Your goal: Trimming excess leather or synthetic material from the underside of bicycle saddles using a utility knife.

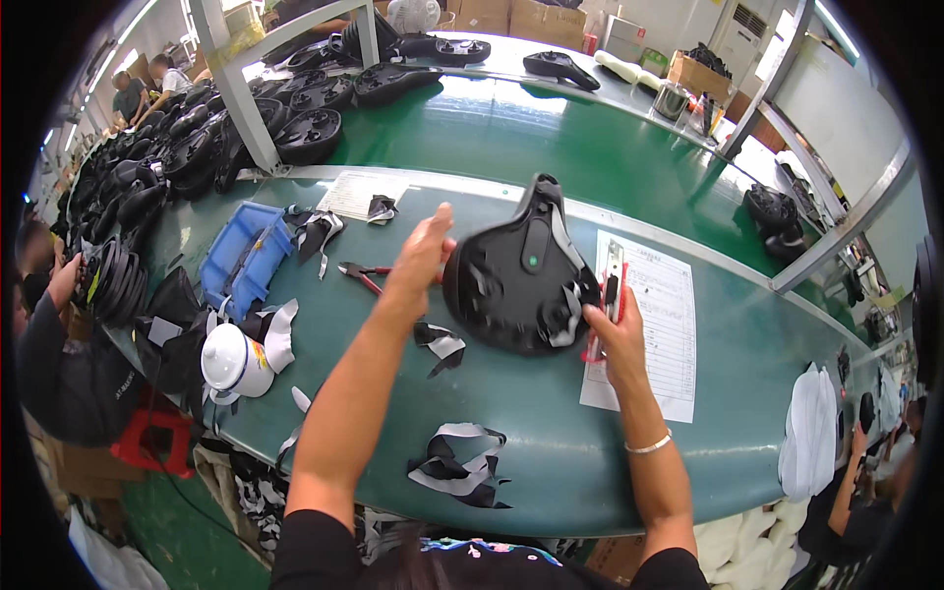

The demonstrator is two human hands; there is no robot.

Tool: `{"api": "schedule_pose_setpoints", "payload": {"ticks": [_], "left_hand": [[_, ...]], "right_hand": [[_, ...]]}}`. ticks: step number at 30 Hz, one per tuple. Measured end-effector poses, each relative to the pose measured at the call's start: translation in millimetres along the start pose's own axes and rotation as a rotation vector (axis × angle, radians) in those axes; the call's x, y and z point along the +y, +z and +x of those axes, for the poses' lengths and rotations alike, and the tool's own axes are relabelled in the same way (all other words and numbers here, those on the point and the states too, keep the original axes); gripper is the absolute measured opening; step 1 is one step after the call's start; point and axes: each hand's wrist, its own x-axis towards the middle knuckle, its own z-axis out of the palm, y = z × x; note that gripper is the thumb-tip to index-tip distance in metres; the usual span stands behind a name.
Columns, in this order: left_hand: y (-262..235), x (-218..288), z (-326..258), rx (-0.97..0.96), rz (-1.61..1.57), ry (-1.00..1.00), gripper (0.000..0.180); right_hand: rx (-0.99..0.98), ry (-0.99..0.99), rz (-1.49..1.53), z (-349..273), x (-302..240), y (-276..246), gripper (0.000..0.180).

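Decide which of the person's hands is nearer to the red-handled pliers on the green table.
Left. The left hand hangs right beside the pliers, partly over them. The right hand is far across the black saddle, holding a utility knife.

Green workbench (pixel 590 157) with grey posts (pixel 236 88), ceiling strip lights (pixel 133 25).

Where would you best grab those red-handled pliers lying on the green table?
Probably by the red handles, coming from above on the left. The pliers lie flat, handles spread and free toward the blue bin, while their other end is hidden behind the left hand next to the saddle.
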Motion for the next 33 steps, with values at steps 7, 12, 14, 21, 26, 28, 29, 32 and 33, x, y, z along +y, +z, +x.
{"api": "schedule_pose_setpoints", "payload": {"ticks": [7, 12, 14, 21, 26, 28, 29, 32, 33], "left_hand": [[-24.7, 12.1, -102.4, -0.320, -0.214, -0.348, 0.048], [-55.9, 26.1, -127.7, -0.273, -0.167, -0.315, 0.047], [-62.9, 31.7, -130.5, -0.263, -0.137, -0.326, 0.045], [-55.6, 40.8, -129.9, -0.268, -0.023, -0.312, 0.045], [-65.1, 33.9, -126.9, -0.262, 0.035, -0.306, 0.038], [-68.6, 31.1, -134.5, -0.224, 0.048, -0.277, 0.038], [-68.0, 29.3, -137.2, -0.193, 0.061, -0.242, 0.037], [-64.6, 27.7, -165.1, -0.014, 0.010, -0.173, 0.037], [-64.3, 26.1, -172.9, -0.020, 0.002, -0.173, 0.037]], "right_hand": [[-0.379, -0.053, -0.293, -54.4, -18.5, 8.0, 0.046], [-0.486, -0.288, -0.497, -81.7, -33.1, 1.8, 0.053], [-0.513, -0.634, -0.721, -91.1, -37.9, 2.5, 0.063], [-0.569, -0.802, -0.990, -90.7, -49.2, 6.8, 0.066], [-0.629, -0.735, -1.222, -108.7, -45.5, 7.2, 0.060], [-0.602, -0.626, -1.201, -132.0, -41.5, 10.2, 0.061], [-0.566, -0.519, -1.183, -143.0, -39.0, 13.1, 0.061], [-0.506, -0.309, -1.048, -177.7, -35.8, 25.4, 0.061], [-0.476, -0.175, -0.954, -188.0, -37.3, 26.4, 0.061]]}}
